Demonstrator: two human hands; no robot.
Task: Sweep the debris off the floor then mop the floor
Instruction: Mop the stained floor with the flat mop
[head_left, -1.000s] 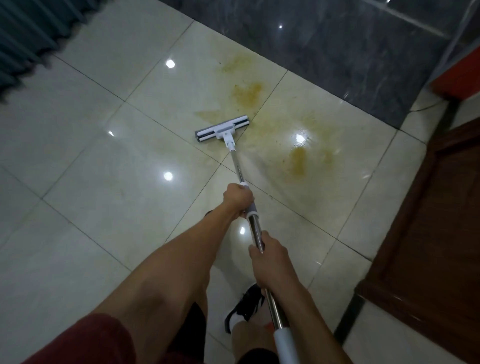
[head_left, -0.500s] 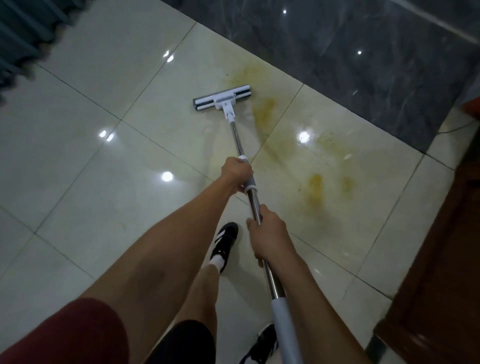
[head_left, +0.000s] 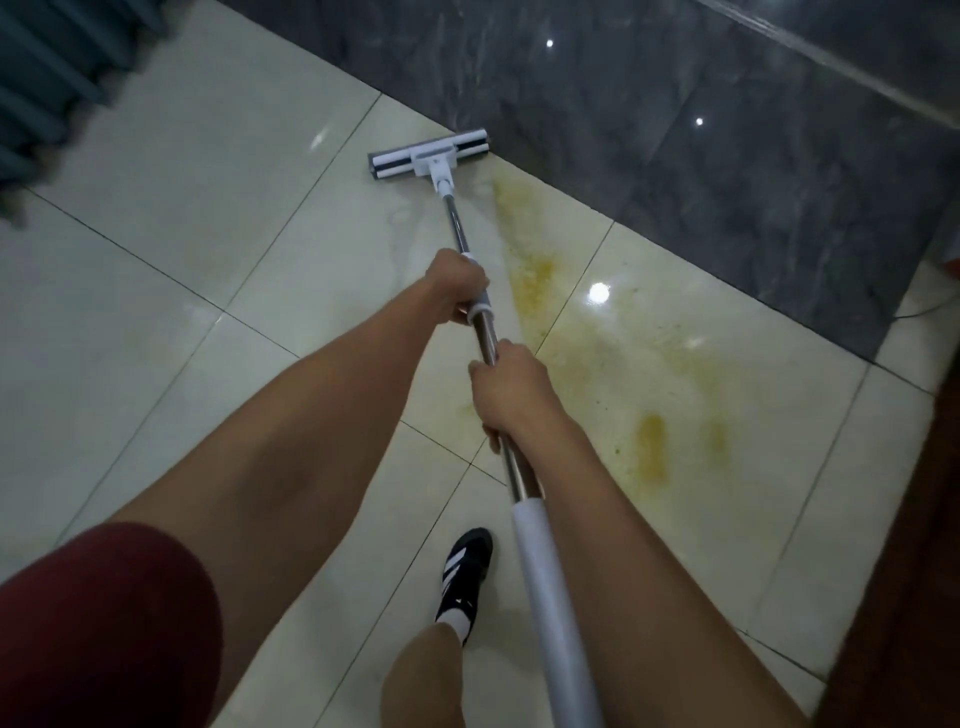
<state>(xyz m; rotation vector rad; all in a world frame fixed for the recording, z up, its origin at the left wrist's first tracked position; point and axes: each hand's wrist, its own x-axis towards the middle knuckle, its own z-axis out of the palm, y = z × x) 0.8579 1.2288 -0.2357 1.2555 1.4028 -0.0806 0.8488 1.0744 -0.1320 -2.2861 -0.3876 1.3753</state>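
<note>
Mop (head_left: 429, 157): its flat head sits at the top middle, by the dark tiles (head_left: 675, 156).
Left hand (head_left: 457, 291): grips the pole, higher up.
Right hand (head_left: 511, 384): grips the pole below it.
Yellow stain (head_left: 652, 447): on the right, on the pale floor (head_left: 182, 249).

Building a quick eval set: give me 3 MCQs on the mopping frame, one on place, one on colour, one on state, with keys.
1. Where is the mop head?
A. beside the dark grey wall base
B. under the shoe
C. on the wooden frame

2. What colour is the stain on the floor tiles?
A. blue
B. yellow-orange
C. black

3. How is the mop pole held?
A. left hand only
B. right hand only
C. both hands grip it

Key: 1 A, the head lies at the edge of the grey wall base. 2 B, yellowish smears. 3 C, the left hand and right hand both wrap the pole.
</note>
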